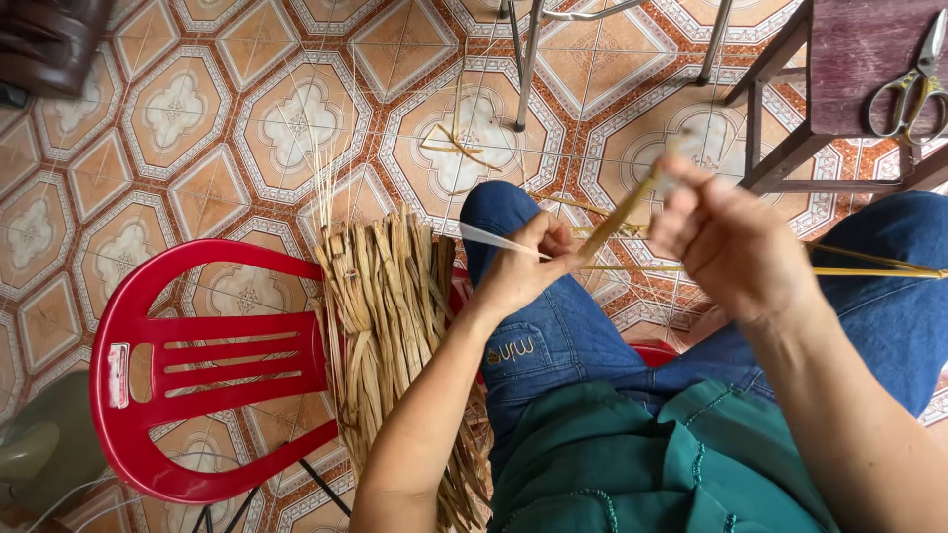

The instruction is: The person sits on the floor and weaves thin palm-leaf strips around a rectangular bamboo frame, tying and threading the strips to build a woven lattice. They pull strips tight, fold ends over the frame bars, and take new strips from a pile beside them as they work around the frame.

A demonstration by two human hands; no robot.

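My left hand point(523, 266) pinches a long thin yellowish straw strip point(617, 219) above my left knee; a pale sliver sticks out to the left of the fingers. My right hand point(731, 242), blurred by motion, grips the same strip higher up near its upper end. A second straw strand point(869, 271) runs to the right across my right thigh. A bundle of dried flat straw leaves point(390, 316) hangs over the edge of a red plastic chair point(128, 395) just left of my left forearm.
Metal scissors point(913, 84) lie on a dark wooden stool point(780, 158) at the upper right. Metal chair legs point(528, 69) stand on the patterned tile floor ahead. Loose straw pieces point(454, 143) lie on the tiles. A dark object point(49, 39) sits at top left.
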